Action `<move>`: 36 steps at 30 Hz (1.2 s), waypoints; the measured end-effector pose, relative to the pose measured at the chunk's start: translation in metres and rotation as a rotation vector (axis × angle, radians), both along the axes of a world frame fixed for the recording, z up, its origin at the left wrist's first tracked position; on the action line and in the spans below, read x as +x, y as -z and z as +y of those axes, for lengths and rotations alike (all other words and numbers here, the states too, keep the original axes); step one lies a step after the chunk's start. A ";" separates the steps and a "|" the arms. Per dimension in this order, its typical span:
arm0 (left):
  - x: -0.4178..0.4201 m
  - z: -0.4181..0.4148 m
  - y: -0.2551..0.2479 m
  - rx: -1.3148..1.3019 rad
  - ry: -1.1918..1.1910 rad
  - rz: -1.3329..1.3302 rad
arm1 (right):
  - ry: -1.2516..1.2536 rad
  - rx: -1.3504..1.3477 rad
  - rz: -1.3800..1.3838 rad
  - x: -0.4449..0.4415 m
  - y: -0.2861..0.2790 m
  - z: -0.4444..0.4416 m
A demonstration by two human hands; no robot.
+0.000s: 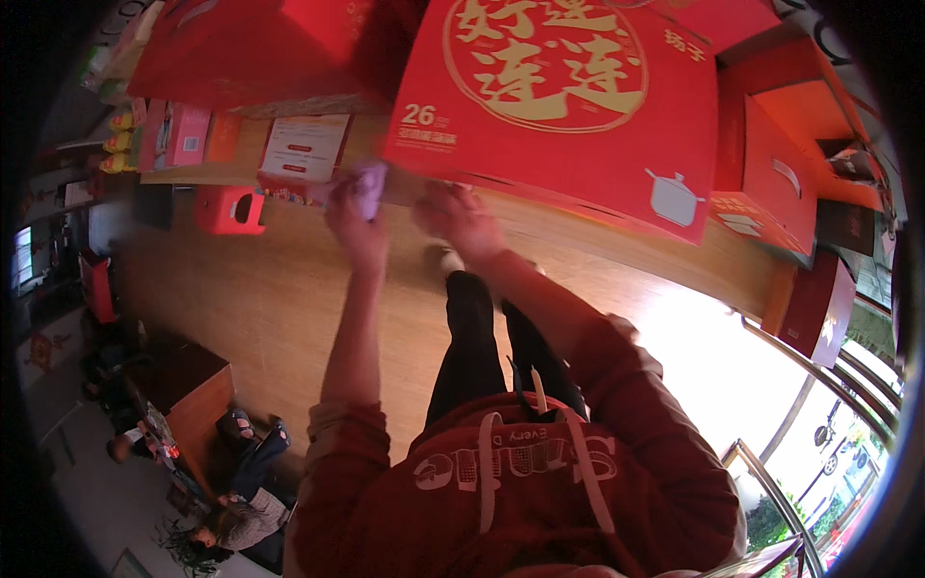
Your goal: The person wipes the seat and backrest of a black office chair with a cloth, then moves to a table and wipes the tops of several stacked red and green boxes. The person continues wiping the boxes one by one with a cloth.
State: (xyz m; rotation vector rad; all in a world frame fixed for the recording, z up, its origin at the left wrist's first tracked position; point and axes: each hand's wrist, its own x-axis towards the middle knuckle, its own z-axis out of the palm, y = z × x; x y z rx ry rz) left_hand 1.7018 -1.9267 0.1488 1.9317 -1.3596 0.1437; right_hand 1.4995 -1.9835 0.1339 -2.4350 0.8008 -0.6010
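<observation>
My left hand (357,227) is closed around a small purple cloth (371,189), at the front edge of a wooden counter (556,217). Just right of it, my right hand (462,220) is blurred, its fingers bent, by the lower left edge of a large red carton (549,144). Whether it touches the carton or holds anything, I cannot tell. The carton bears gold characters and a picture of a cooking pot. A printed sheet in a red frame (303,148) lies on the counter, left of the cloth.
Orange-red boxes (777,180) stand on the right, with a dark red box (816,307) nearer. Another red carton (253,58) and a pink box (189,136) are on the left. Below them is a red plastic stool (230,210). People sit by a wooden desk (191,404); metal rails (769,477) edge the bright doorway.
</observation>
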 end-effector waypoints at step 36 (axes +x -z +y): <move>0.023 -0.253 0.075 0.026 0.785 1.504 | 0.753 -0.012 0.367 -0.159 -0.034 0.033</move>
